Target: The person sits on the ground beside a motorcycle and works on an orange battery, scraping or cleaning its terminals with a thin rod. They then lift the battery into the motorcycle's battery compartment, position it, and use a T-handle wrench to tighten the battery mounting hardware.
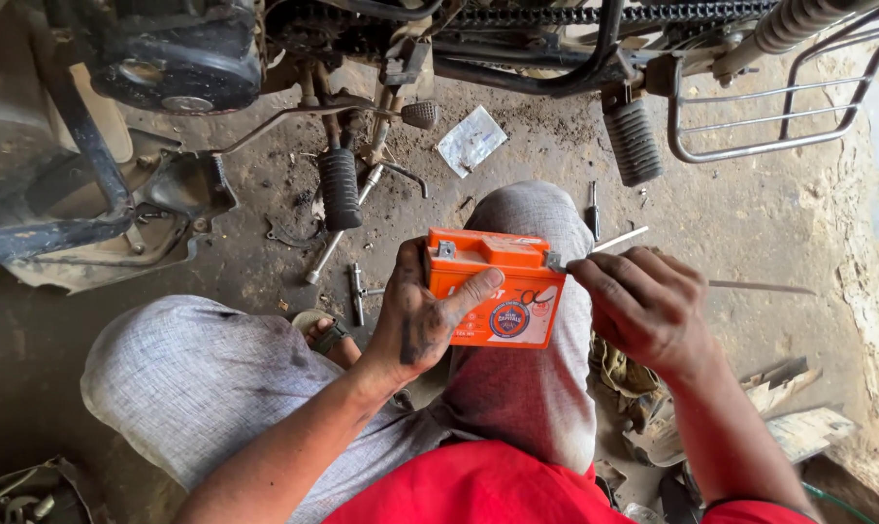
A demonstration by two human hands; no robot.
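My left hand, smeared with black grease, grips a small orange motorcycle battery from its left side, thumb across the front label. The battery rests over my right knee. My right hand is closed on a thin metal tool whose pale tip touches the metal terminal at the battery's upper right corner. Most of the tool's grip is hidden inside my fist.
A motorcycle stands ahead, with its engine case, chain, two ribbed footpegs and a chrome guard rack. A socket wrench, loose tools and a clear plastic packet lie on the dirty concrete floor. Wood scraps sit at right.
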